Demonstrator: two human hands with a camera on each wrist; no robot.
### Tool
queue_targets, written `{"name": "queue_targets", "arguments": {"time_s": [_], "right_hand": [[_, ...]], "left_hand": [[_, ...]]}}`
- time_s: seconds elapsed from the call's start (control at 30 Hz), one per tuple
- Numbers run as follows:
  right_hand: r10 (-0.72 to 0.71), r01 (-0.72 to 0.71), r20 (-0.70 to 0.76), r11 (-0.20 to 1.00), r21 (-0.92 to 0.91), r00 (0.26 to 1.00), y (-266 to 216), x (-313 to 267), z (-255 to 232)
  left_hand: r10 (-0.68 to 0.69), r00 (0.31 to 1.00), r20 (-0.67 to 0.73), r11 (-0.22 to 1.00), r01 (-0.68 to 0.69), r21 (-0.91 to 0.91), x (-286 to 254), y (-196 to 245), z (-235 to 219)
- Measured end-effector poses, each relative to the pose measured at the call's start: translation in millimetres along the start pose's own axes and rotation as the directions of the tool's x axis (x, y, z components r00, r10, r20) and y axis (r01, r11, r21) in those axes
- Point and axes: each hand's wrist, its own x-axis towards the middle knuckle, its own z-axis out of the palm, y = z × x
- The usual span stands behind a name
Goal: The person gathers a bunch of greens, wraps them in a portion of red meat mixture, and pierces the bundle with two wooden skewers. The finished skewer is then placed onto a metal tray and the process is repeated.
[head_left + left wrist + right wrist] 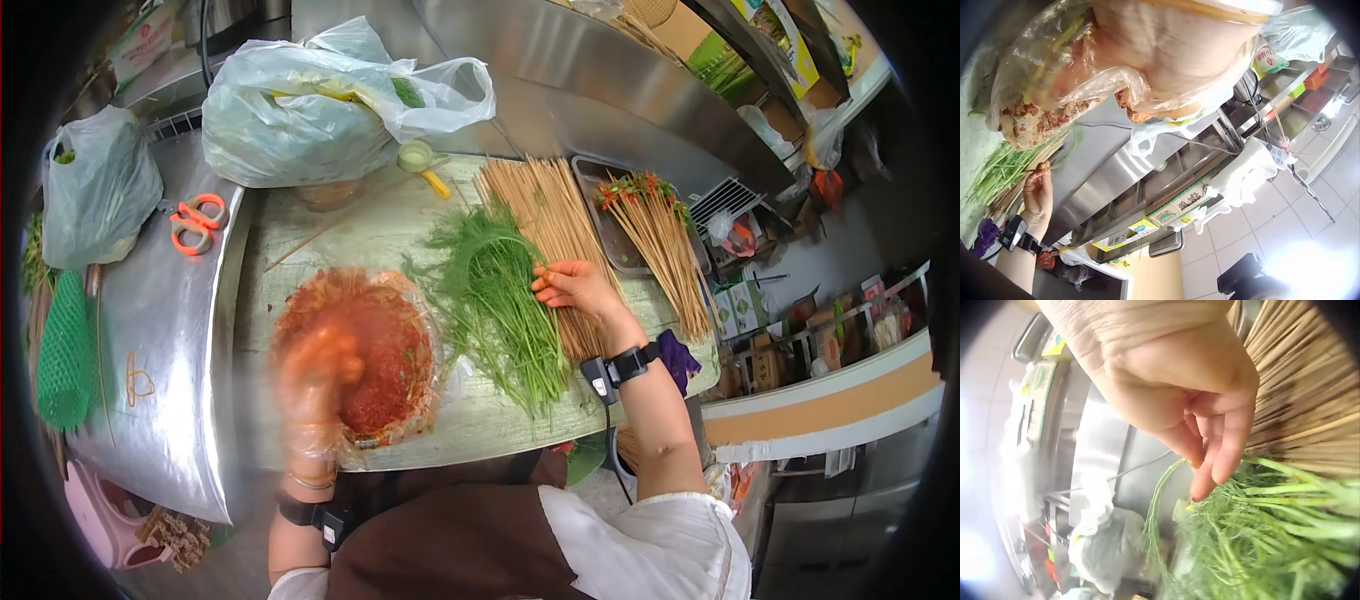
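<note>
Blurred by motion, my left hand [318,368] in a clear plastic glove is over a plastic-lined bowl of red paste [385,375]; how its fingers lie cannot be made out. In the left wrist view the glove [1079,69] carries red smears. My right hand [575,287] pinches a thin green sprig between thumb and fingertips, above a pile of feathery greens [500,310]. That sprig [1159,494] arches down beside the fingers in the right wrist view. Under and beside the right hand lie bare wooden skewers [545,205].
A tray [625,262] with skewers tipped in red and green [665,240] stands at the right. A large plastic bag [290,120] and a yellow-handled scoop [430,170] are at the back. Orange scissors [195,225] lie on the metal surface at left, near a green net [65,350].
</note>
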Motion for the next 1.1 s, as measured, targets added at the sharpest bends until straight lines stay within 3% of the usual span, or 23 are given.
{"name": "queue_targets", "arguments": {"time_s": [0.2,0.3,0.33,0.4,0.5,0.63,0.7,0.73,0.77,0.83,0.93,1.0,1.07,1.1], "right_hand": [[-0.145,0.136,-0.028,0.967,-0.216,0.989,26.2,14.8,-2.1],[-0.145,0.131,-0.049,0.966,-0.223,0.988,21.7,7.4,2.8],[-0.308,0.261,-0.082,0.898,-0.355,0.948,18.7,3.9,4.5],[-0.610,0.453,-0.076,0.661,-0.598,0.789,9.2,-5.9,8.0],[-0.616,0.465,-0.065,0.655,-0.595,0.785,-36.4,-39.1,17.8],[-0.681,0.553,0.079,0.515,-0.655,0.728,-73.3,-76.2,44.6],[-0.680,0.554,0.136,0.447,-0.702,0.721,-89.7,-95.6,63.9],[-0.681,0.574,0.172,0.423,-0.701,0.712,-94.4,-102.3,72.5],[-0.683,0.596,0.208,0.398,-0.698,0.700,-98.8,-107.6,80.2],[-0.694,0.657,0.292,0.339,-0.674,0.658,-102.7,-114.6,93.0],[-0.690,0.713,0.378,0.286,-0.641,0.617,-104.6,-123.7,111.0],[-0.697,0.740,0.404,0.273,-0.614,0.593,-100.9,-124.6,117.3],[-0.706,0.746,0.412,0.248,-0.618,0.576,-97.4,-124.8,121.5],[-0.712,0.747,0.402,0.258,-0.613,0.576,-95.4,-124.1,121.9]], "left_hand": [[-0.016,1.000,-0.012,1.000,0.016,0.003,0.1,0.2,-0.6],[-0.015,1.000,-0.005,1.000,0.015,-0.017,2.0,-0.6,-0.2],[-0.010,1.000,0.004,1.000,0.010,-0.026,2.4,-1.5,-1.2],[-0.028,1.000,0.004,0.999,0.028,-0.034,1.8,0.4,-1.6],[-0.063,0.997,-0.033,0.998,0.062,-0.033,1.0,1.4,2.5],[0.083,0.994,0.072,0.996,-0.084,0.016,0.8,8.7,8.3],[0.170,0.974,0.149,0.970,-0.192,0.147,2.7,26.5,17.5],[0.204,0.961,0.188,0.946,-0.243,0.215,3.9,36.6,21.0],[0.223,0.943,0.248,0.862,-0.310,0.401,6.7,49.2,26.3],[0.200,0.907,0.372,0.582,-0.415,0.699,14.1,69.9,39.6],[0.430,0.756,0.493,0.396,-0.649,0.649,24.2,63.8,59.2],[0.484,0.735,0.475,0.422,-0.672,0.609,26.8,47.8,58.6],[0.433,0.799,0.417,0.576,-0.601,0.554,23.1,44.1,59.2],[0.333,0.764,0.553,0.260,-0.638,0.725,23.6,60.3,55.8]]}}
